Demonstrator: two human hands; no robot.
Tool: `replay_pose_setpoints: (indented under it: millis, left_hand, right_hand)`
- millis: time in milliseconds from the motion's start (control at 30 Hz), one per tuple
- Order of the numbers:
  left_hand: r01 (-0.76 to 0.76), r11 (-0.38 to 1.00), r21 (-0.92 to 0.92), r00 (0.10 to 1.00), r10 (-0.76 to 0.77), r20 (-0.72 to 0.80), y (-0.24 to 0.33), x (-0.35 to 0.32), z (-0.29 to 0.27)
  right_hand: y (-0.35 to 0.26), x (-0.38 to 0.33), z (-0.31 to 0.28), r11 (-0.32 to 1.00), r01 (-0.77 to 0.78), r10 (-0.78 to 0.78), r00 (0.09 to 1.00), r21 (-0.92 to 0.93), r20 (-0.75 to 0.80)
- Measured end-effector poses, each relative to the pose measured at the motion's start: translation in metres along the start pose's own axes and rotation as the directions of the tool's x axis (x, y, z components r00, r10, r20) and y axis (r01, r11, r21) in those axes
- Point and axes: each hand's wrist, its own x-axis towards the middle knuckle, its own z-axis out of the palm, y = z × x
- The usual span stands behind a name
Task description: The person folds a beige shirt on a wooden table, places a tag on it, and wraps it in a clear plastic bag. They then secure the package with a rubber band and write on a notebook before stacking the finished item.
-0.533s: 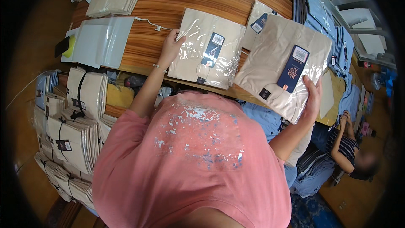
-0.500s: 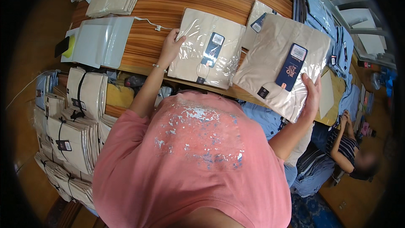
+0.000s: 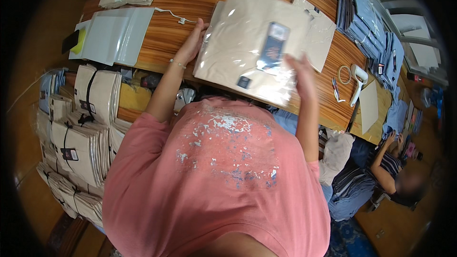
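Note:
A folded beige shirt in a clear bag (image 3: 238,38), with a dark blue hang tag, lies over a second bagged shirt (image 3: 215,16), which shows only as a strip along the left side. My left hand (image 3: 193,43) grips the left edge of the pair, its fingers partly hidden. My right hand (image 3: 301,74), blurred by motion, holds the upper shirt by its right edge near the tag. Behind it on the table lies another bagged beige shirt (image 3: 320,38), partly covered.
Clear plastic bags (image 3: 116,35) and a black phone (image 3: 70,40) lie at left. A white handheld tool (image 3: 358,83), a tape roll (image 3: 344,74) and blue shirt stacks (image 3: 366,24) are at right. Tied beige bundles (image 3: 78,147) stand lower left. Another person (image 3: 388,166) sits at far right.
My right hand has carried its bagged shirt leftward onto the one at my left hand. The table's right part, with the white tool and tape roll, has come into view.

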Motion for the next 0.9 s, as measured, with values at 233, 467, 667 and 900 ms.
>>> replay_pose_setpoints:
  millis: [233, 467, 667, 900]
  left_hand:
    - [-0.177, 0.908, 0.379, 0.984, 0.170, 0.051, -0.011, -0.003, 0.027]
    - [-0.390, 0.821, 0.418, 0.921, 0.352, 0.168, 0.000, -0.034, 0.111]
    - [-0.700, 0.421, 0.578, 0.712, 0.476, 0.516, -0.013, -0.060, 0.203]
    - [-0.676, 0.556, 0.484, 0.632, 0.099, 0.768, 0.006, -0.051, 0.234]
  right_hand:
    - [0.106, 0.045, 0.014, 0.996, 0.075, -0.074, 0.997, -0.047, 0.026]
    - [0.114, 0.054, 0.001, 0.971, 0.050, -0.034, 0.997, 0.234, -0.071]
    - [0.117, 0.045, -0.019, 0.600, 0.227, -0.161, 0.973, 0.767, -0.163]
    - [0.135, 0.015, -0.054, 0.192, 0.046, -0.391, 0.920, 0.980, 0.034]
